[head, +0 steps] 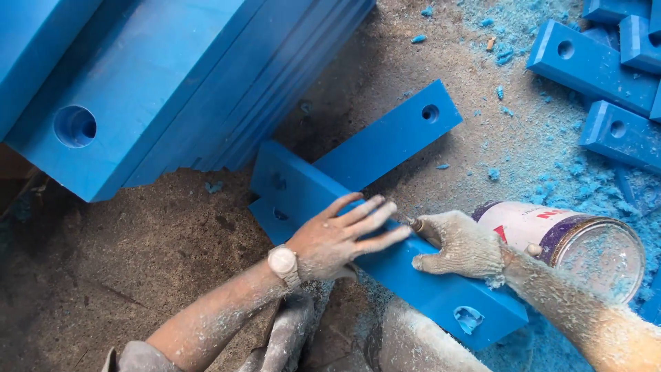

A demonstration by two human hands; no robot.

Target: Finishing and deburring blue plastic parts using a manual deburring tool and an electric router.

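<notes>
A long blue plastic bar [441, 293] with drilled holes lies across my lap, over another blue bar [385, 141] that slants up to the right. My left hand [341, 238], bare and wearing a wristwatch, lies flat on the bar with fingers spread, pressing it down. My right hand [458, 244], in a dusty knitted glove, is closed around a small thin tool [415, 224] whose tip touches the bar just beside my left fingertips. Blue shavings fill a hole near the bar's near end.
A stack of large blue slabs [158, 83] with a round hole fills the upper left. Several shorter blue blocks [599, 65] lie at the upper right. A tin can [571, 238] lies on its side by my right wrist. Blue shavings cover the sawdust floor.
</notes>
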